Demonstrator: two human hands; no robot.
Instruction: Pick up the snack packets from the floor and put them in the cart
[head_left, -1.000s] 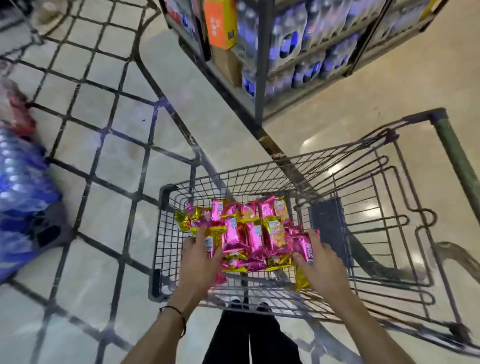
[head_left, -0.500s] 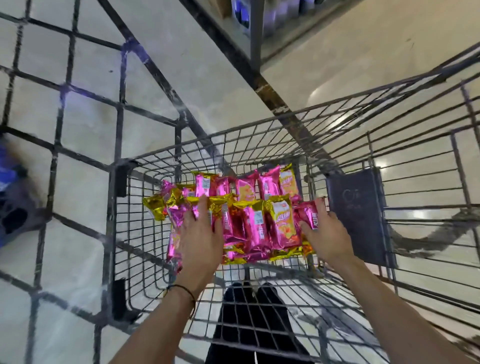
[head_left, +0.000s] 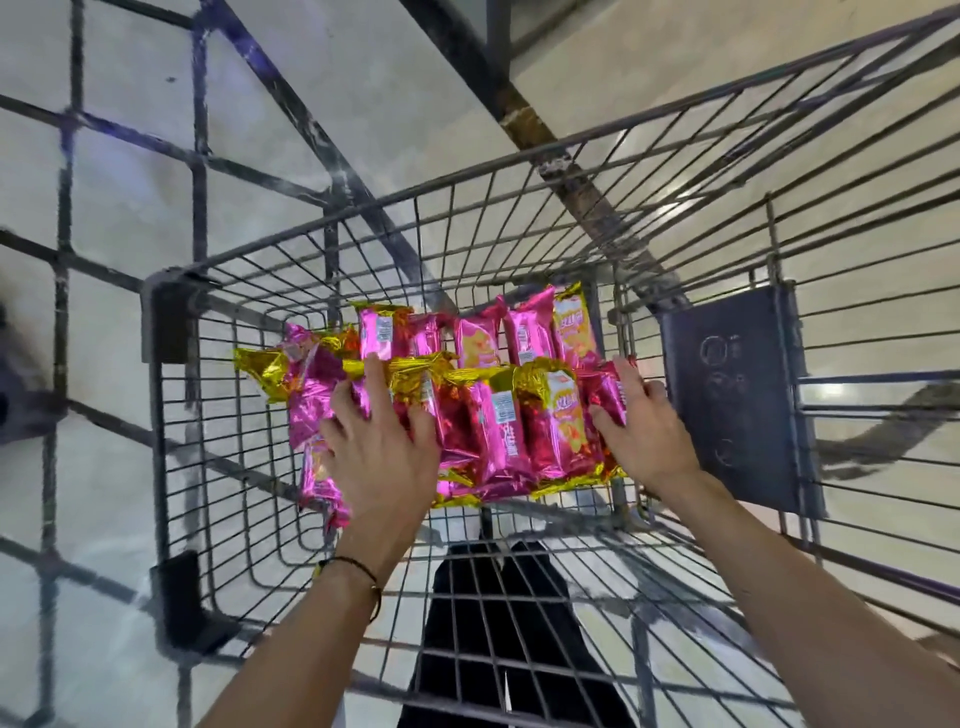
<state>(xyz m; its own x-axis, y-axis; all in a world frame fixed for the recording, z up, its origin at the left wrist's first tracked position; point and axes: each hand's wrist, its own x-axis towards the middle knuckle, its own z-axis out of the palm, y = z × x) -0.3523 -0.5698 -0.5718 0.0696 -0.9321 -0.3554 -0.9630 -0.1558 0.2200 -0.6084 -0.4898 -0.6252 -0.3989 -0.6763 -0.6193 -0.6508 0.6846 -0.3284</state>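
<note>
Placing step in hand, by my reading: the snack packets (head_left: 498, 415) are inside the cart (head_left: 363, 208), one bundle between both grips, low in the basket towards its front wall. Cannot tell whether the bundle already sits on the wire bottom.

Left grip (head_left: 382, 452): fingers splayed and mostly straight across the top of the bundle, index extended, palm pressing down, nothing seen hooked beneath. A few packets hang loose below and outboard of its palm.

Right grip (head_left: 644, 431): fingers and thumb curled round the bundle's end, grasping it. A dark plastic panel (head_left: 737, 395) stands just outboard of its knuckles; contact unclear.

Next move calls for settling the bundle on the wire bottom, then loosening both grips and lifting them out. Possible snag: the dangling packets could catch in the mesh gaps.

Materials:
- **Packets:** glossy foil, with pink bodies and crinkled gold crimped ends. They are flat pillow shapes, overlapped in two rough rows, and likely to slide on each other.
- **Cart:** scuffed grey wire grid with dark corner bumpers (head_left: 166, 322).
- **Wrist:** a thin dark cord (head_left: 363, 569) behind the left grip.
- **Floor:** the pale polished floor (head_left: 130, 171) shows through the mesh.
</note>
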